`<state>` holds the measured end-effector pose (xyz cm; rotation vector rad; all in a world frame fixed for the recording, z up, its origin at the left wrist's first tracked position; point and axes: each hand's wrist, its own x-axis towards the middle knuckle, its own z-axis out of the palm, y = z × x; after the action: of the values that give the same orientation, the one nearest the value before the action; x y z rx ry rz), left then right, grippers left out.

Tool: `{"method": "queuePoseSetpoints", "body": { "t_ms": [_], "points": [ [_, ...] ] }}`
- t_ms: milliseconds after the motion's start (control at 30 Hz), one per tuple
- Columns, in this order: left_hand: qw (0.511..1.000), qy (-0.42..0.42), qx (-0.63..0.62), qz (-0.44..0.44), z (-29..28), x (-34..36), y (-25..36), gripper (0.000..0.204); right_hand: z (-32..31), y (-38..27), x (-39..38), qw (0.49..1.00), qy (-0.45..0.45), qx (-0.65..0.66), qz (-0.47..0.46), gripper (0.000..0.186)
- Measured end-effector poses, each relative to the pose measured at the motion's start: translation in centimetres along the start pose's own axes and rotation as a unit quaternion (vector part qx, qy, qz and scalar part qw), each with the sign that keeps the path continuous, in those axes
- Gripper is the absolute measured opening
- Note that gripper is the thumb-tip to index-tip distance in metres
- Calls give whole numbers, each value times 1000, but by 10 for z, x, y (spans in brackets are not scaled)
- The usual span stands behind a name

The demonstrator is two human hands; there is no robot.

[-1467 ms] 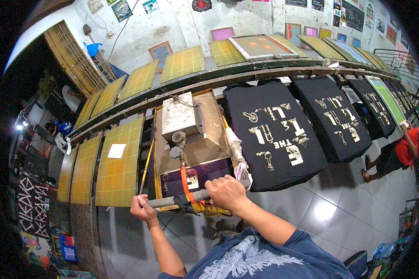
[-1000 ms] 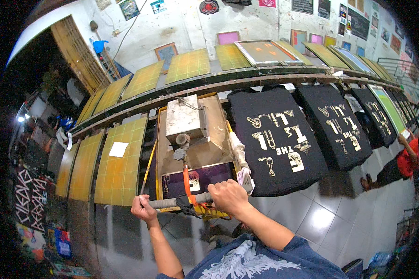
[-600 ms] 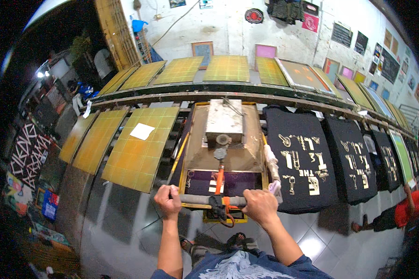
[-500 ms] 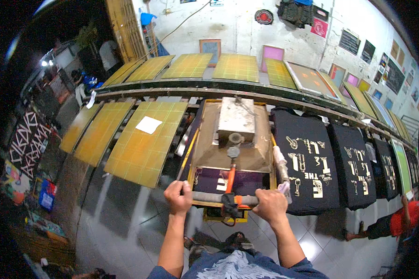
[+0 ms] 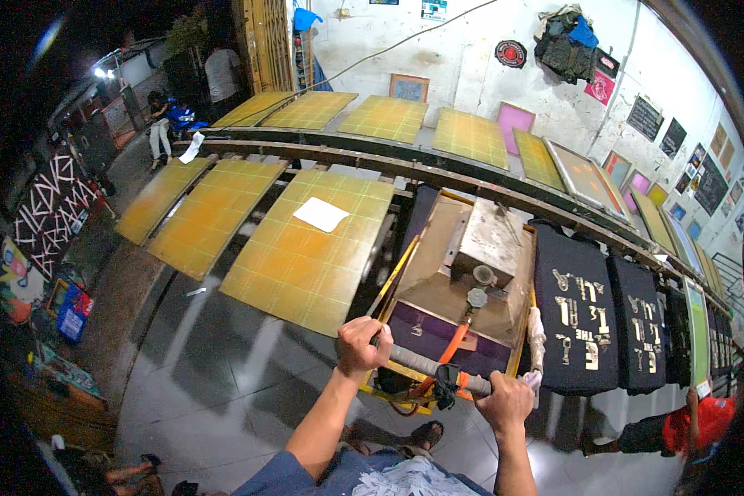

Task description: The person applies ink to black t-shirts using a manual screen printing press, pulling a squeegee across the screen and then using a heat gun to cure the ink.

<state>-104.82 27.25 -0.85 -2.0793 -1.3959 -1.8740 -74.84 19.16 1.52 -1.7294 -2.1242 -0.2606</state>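
My left hand (image 5: 361,347) and my right hand (image 5: 507,401) are both closed round the grey wrapped bar (image 5: 417,359) across the near end of a yellow-framed machine (image 5: 397,266). On the machine are a scuffed metal box (image 5: 492,231) above a tan hood, a round fitting and an orange hose (image 5: 453,343) running down to the bar. Dark purple printed fabric (image 5: 409,326) shows below the hood. To its right, black shirts (image 5: 574,331) with pale prints lie on boards. To its left is a yellow gridded board (image 5: 273,273) with a white sheet (image 5: 320,213) on it.
A long rail (image 5: 347,157) separates the near boards from a back row (image 5: 471,140) along a wall. A person in red (image 5: 703,426) stands at lower right by a green screen (image 5: 696,331). Another person (image 5: 159,132) is at upper left by a blue motorbike (image 5: 188,116). The tiled floor (image 5: 198,397) shows below.
My view has swung left, so the machine and shirts sit farther right and more left-hand boards show. Both hands remain on the bar, now seen at a steeper slant.
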Motion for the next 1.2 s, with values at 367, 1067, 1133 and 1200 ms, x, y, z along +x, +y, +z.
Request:
{"method": "queuePoseSetpoints", "body": {
  "t_ms": [367,1067,1133,1200],
  "points": [
    [997,-72,-4,-29,-63,-22,6,30,2,-30,-33,998,-7,-55,-43,37],
    [992,-101,-35,-72,-61,-27,35,30,-4,0,-22,995,14,-48,-92,28],
    [988,-123,-41,-90,-64,-38,52,29,-2,17,-27,992,3,-70,-103,28],
    [985,-137,-50,-98,-65,-43,68,28,-9,34,-28,989,1,-65,-134,25]
  ]
}}
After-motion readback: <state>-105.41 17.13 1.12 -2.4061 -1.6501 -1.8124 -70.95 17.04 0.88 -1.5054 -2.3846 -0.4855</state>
